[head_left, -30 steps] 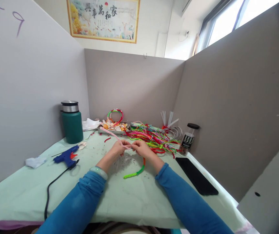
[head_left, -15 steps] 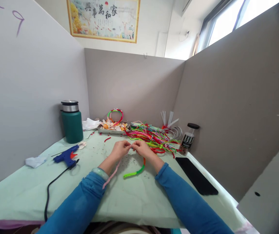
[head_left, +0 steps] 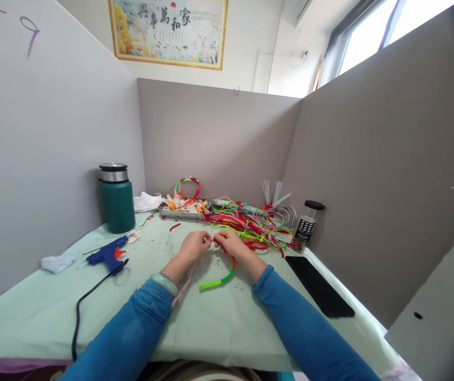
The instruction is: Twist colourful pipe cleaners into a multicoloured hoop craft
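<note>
Over the middle of the table my two hands meet, fingertips pinched close together. My left hand (head_left: 196,245) grips a pink pipe cleaner (head_left: 185,284), whose loose tail hangs down beside my wrist. In my right hand (head_left: 229,242) is a curved band wrapped in fuzzy pipe cleaner (head_left: 223,280), orange near my palm, then green, then lime at its free end. A short pinkish piece shows between the fingertips. The exact join there is too small to make out.
A blue glue gun (head_left: 110,256) with a black cord and a green bottle (head_left: 117,200) stand left. Behind are a metal tray (head_left: 185,214) of small pieces, a finished-looking hoop (head_left: 199,186) and heaped pipe cleaners (head_left: 246,222). A jar (head_left: 306,227) and black phone-like slab (head_left: 319,287) lie right.
My left hand has shifted slightly down and its fingers have turned; the pink tail has swung a little to the right. The band in my right hand has barely moved.
</note>
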Demonstrator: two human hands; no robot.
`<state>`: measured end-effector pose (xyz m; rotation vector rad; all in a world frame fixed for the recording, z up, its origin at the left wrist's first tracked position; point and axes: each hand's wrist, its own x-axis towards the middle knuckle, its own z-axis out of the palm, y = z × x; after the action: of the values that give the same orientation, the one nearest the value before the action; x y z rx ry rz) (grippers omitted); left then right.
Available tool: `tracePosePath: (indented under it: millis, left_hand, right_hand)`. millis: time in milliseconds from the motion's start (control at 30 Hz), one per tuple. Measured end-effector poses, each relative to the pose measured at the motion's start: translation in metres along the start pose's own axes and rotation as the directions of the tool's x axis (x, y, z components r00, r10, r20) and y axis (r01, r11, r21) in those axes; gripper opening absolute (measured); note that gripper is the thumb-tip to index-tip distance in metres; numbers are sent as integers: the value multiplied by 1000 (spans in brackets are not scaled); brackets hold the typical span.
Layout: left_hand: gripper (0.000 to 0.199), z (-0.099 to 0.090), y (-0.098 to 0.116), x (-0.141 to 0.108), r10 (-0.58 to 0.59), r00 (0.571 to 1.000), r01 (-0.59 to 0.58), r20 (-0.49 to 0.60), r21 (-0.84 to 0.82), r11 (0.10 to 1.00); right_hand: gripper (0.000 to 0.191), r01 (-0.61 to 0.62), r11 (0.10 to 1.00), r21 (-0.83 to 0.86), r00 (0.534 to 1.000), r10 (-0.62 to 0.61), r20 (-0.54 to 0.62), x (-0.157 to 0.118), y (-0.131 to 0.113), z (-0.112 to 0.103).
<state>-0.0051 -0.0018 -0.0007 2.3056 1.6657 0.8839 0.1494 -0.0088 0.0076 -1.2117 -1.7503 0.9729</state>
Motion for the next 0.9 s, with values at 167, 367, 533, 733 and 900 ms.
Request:
tracePosePath:
  millis: [167,367,533,733,900]
  left_hand:
    - [27,-3,1,2,-31,997,35,66,-61,997]
    - [26,-4,0,3,4,1000,-4,4,-61,998]
    - [33,-2,0,4,25,1000,-23,14,-153,988]
    - [36,-2,2,1,1,998,18,57,-344,939]
    - [36,1,-2,2,-44,996,73,73,-467,881]
  right_hand:
    - [16,21,1000,22,999,-20,-45,5,8,5]
    - [15,84,993,-79,986,-94,-138,10,15,12]
    - [15,178,958,-226,963,-216,-159,4,14,10]
    - [18,182,958,-221,972,-209,-108,0,22,6]
    - [19,213,974,-83,973,-219,-72,2,25,8]
